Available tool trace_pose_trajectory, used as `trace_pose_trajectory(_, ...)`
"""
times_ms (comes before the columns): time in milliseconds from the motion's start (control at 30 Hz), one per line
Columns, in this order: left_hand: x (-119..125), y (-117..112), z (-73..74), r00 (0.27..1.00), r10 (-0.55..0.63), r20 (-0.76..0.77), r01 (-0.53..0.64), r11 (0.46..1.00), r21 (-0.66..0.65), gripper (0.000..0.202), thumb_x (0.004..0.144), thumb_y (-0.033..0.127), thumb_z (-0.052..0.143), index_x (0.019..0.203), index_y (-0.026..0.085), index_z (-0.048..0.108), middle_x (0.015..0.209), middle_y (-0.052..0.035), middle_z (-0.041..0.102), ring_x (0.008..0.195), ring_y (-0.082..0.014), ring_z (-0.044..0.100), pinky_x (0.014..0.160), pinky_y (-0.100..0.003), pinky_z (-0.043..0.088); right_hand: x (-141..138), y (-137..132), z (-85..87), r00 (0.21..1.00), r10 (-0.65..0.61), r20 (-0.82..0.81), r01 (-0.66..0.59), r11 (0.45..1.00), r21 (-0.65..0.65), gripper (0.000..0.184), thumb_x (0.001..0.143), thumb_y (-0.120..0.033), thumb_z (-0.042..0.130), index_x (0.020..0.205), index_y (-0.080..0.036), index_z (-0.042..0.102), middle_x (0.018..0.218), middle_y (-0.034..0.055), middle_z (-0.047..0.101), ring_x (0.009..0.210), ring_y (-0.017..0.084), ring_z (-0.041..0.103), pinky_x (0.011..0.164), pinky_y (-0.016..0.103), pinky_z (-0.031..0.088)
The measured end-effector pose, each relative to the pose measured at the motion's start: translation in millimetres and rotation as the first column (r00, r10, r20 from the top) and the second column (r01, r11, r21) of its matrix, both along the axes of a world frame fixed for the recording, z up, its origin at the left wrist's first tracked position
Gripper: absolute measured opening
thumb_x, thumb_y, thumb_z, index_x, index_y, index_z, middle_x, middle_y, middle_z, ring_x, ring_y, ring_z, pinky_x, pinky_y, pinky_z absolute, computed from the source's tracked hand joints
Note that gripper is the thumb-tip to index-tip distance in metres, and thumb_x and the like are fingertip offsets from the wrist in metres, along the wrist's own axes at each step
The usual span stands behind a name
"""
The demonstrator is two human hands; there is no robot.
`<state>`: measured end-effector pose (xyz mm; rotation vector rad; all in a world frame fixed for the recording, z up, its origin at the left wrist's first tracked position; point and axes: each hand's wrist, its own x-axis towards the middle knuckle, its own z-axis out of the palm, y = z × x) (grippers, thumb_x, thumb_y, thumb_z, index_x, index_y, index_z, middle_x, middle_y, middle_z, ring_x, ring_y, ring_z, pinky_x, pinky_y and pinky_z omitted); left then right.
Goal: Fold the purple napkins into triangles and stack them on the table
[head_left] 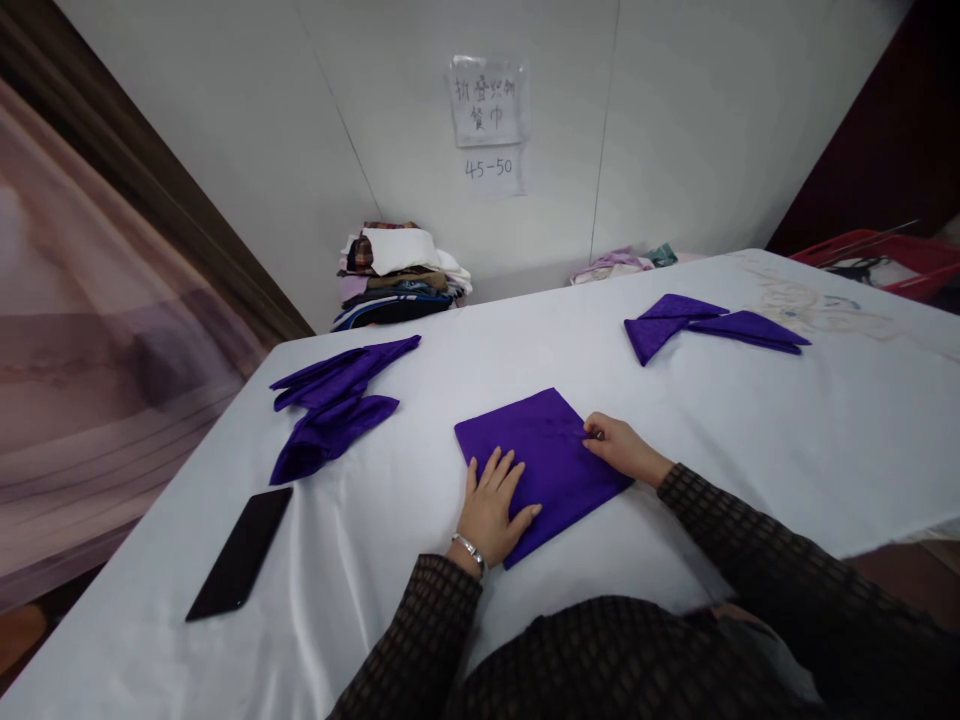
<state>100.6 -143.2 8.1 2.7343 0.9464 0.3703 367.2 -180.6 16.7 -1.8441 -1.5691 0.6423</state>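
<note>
A purple cloth napkin, folded into a square, lies on the white tablecloth in front of me. My left hand rests flat on its near left corner, fingers stretched out, a silver bracelet at the wrist. My right hand sits at the napkin's right edge, its fingers curled and pinching the cloth there. Both arms wear dark checked sleeves.
A heap of loose purple napkins lies at the left, and folded purple napkins at the far right. A black phone lies near the left edge. Stacked fabrics stand by the wall; a red basket is far right.
</note>
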Motion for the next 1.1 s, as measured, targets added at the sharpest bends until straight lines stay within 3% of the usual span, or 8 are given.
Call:
trace_pose_trajectory(133, 0.0, -1.2, 0.1, 0.999, -0.034, 0.009, 0.033, 0.999, 0.024, 0.057, 0.086, 0.049, 0.045, 0.133, 0.019, 0.041, 0.144, -0.0117, 0.037, 0.137, -0.0283, 0.022, 0.11, -0.059, 0.008, 0.8, -2.9, -0.3, 0.99, -0.066, -0.128, 0.072, 0.996, 0.045, 0.023, 0.073, -0.021, 0.048, 0.096, -0.022, 0.054, 0.083, -0.0011, 0.061, 0.062, 0.012, 0.053, 0.058, 0.024, 0.041)
trace_pose_trajectory(333, 0.6, -1.7, -0.2, 0.997, -0.068, -0.043, 0.067, 0.997, -0.045, 0.058, 0.086, 0.053, 0.044, 0.133, 0.02, 0.042, 0.142, -0.0107, 0.04, 0.136, -0.0278, 0.025, 0.11, -0.058, 0.013, 5.7, -4.1, -7.3, 0.998, -0.061, -0.008, 0.061, 0.998, -0.003, 0.041, 0.068, -0.012, 0.046, 0.106, -0.021, 0.056, 0.081, -0.0007, 0.06, 0.062, 0.013, 0.054, 0.06, 0.024, 0.041)
trace_pose_trajectory(533, 0.3, -1.9, 2.1, 0.999, -0.047, 0.001, 0.047, 0.999, 0.006, 0.054, 0.087, 0.05, 0.043, 0.132, 0.02, 0.043, 0.142, -0.011, 0.04, 0.136, -0.0278, 0.025, 0.111, -0.058, 0.01, 6.0, -4.0, -7.7, 0.999, -0.042, 0.033, 0.042, 0.999, 0.005, 0.044, 0.069, -0.01, 0.046, 0.11, -0.022, 0.057, 0.08, -0.0015, 0.061, 0.065, 0.013, 0.055, 0.062, 0.024, 0.042)
trace_pose_trajectory(667, -0.1, -2.2, -2.7, 0.997, -0.069, -0.045, 0.067, 0.997, -0.037, 0.06, 0.085, 0.055, 0.044, 0.135, 0.023, 0.04, 0.144, -0.0096, 0.038, 0.136, -0.0275, 0.025, 0.11, -0.055, 0.016, 8.1, -5.4, -5.3, 0.989, -0.028, 0.142, 0.033, 0.999, -0.033, 0.044, 0.071, -0.01, 0.047, 0.113, -0.02, 0.056, 0.082, 0.0008, 0.062, 0.073, 0.016, 0.057, 0.068, 0.026, 0.042)
trace_pose_trajectory(833, 0.1, -2.2, -4.6, 0.996, -0.058, -0.07, 0.054, 0.997, -0.052, 0.061, 0.086, 0.056, 0.041, 0.136, 0.021, 0.038, 0.146, -0.01, 0.035, 0.137, -0.0271, 0.024, 0.11, -0.055, 0.016, 6.7, -8.9, 4.0, 0.925, -0.01, 0.38, 0.026, 0.999, -0.038, 0.043, 0.08, -0.02, 0.049, 0.122, -0.015, 0.052, 0.107, 0.0109, 0.06, 0.093, 0.022, 0.058, 0.081, 0.034, 0.044)
trace_pose_trajectory(1000, 0.7, -2.7, -2.1, 0.996, -0.055, -0.066, 0.051, 0.997, -0.051, 0.06, 0.085, 0.056, 0.043, 0.135, 0.022, 0.04, 0.145, -0.0095, 0.036, 0.136, -0.027, 0.025, 0.11, -0.055, 0.017, -29.8, -17.1, 8.8, 0.911, 0.177, 0.373, -0.24, 0.962, 0.129, 0.047, 0.088, -0.03, 0.045, 0.133, -0.021, 0.043, 0.134, 0.0115, 0.048, 0.124, 0.024, 0.042, 0.101, 0.042, 0.035)
trace_pose_trajectory(1100, 0.7, -3.3, -2.2, 0.997, -0.045, -0.06, 0.041, 0.997, -0.068, 0.059, 0.085, 0.055, 0.043, 0.135, 0.023, 0.04, 0.145, -0.0089, 0.036, 0.136, -0.0265, 0.025, 0.11, -0.055, 0.017, -53.7, -22.9, -2.4, 0.851, 0.329, 0.41, -0.399, 0.912, 0.094, 0.057, 0.089, -0.043, 0.044, 0.14, -0.022, 0.034, 0.146, 0.0114, 0.033, 0.135, 0.027, 0.026, 0.107, 0.049, 0.025)
